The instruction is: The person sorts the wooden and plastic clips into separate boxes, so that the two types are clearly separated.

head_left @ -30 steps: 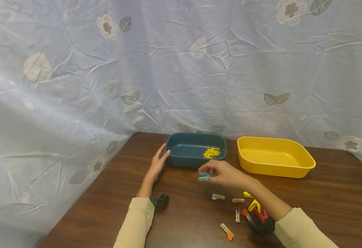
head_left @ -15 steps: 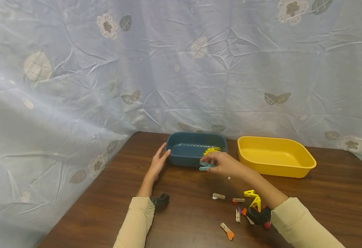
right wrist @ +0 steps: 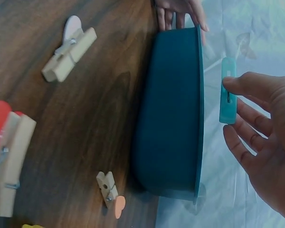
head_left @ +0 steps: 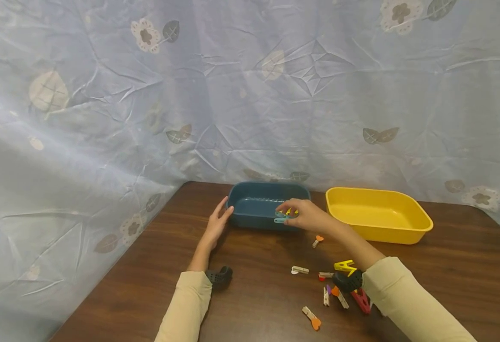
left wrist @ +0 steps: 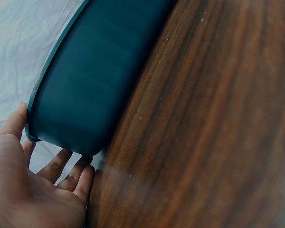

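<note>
You are pinching the teal clip (right wrist: pixel 228 108) in your right hand (head_left: pixel 305 216) just above the near rim of the blue tub (head_left: pixel 250 222), toward its right end, while your left hand (head_left: pixel 216 228), fingers spread, is touching the left end, the tub's long axis running between both hands.

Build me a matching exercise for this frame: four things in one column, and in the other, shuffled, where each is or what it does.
Column one
1. Left hand
2. Yellow tub
3. Right hand
4. Red clip

Column two
A. Pinches a light-blue clip
B. Lies on the table near the right sleeve
C. Touches the end of the blue tub
D. Stands next to the blue tub

Right pairs: 1-C, 2-D, 3-A, 4-B
</note>
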The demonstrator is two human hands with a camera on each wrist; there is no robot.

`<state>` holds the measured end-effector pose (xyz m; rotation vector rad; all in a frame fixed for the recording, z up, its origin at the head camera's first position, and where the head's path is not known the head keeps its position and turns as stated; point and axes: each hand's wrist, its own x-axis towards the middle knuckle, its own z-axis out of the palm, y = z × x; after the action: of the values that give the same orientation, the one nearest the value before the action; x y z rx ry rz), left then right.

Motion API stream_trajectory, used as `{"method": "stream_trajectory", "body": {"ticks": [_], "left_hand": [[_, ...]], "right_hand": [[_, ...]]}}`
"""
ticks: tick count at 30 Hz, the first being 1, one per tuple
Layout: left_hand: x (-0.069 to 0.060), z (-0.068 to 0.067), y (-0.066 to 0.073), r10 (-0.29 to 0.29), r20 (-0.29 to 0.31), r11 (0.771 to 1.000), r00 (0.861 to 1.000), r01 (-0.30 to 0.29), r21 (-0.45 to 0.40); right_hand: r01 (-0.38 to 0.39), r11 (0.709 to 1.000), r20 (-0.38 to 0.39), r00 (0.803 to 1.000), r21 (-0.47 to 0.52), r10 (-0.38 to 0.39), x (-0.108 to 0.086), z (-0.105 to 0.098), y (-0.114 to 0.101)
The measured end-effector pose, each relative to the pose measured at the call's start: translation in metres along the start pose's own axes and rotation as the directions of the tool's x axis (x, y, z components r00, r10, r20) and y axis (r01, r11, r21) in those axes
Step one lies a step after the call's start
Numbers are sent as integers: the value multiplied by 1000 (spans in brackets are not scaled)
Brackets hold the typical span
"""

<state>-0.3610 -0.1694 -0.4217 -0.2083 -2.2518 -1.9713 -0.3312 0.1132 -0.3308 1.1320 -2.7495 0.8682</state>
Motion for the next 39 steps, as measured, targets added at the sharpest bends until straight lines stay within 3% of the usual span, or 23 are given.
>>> {"method": "stream_trajectory", "body": {"ticks": [4, 9, 13, 22, 29, 39], "left_hand": [[-2, -2, 1, -8, 19, 1000, 1000, 8, -18], [-12, 0, 18, -11, 44, 1000, 999, 12, -25], [-17, 0, 28, -12, 27, 1000, 1000, 13, -21], [-16, 0, 29, -16, 17, 1000, 1000, 16, -18], [-17, 1, 28, -17, 41, 1000, 999, 18, -13], [-12, -2, 24, -4, 34, 1000, 999, 4, -13]], "right_hand": [[-16, 1000, -6, 1000, 2, 16, 7, 0, 3], [-63, 998, -21, 998, -17, 63, 16, -1, 9], [-111, 994, -28, 993, 4, 111, 25, 0, 15], [-138, 990, -95, 986, 17, 139, 36, 12, 31], [-198, 980, -135, 970, 37, 201, 35, 29, 46], [-205, 978, -159, 965, 41, 209, 39, 34, 47]]}}
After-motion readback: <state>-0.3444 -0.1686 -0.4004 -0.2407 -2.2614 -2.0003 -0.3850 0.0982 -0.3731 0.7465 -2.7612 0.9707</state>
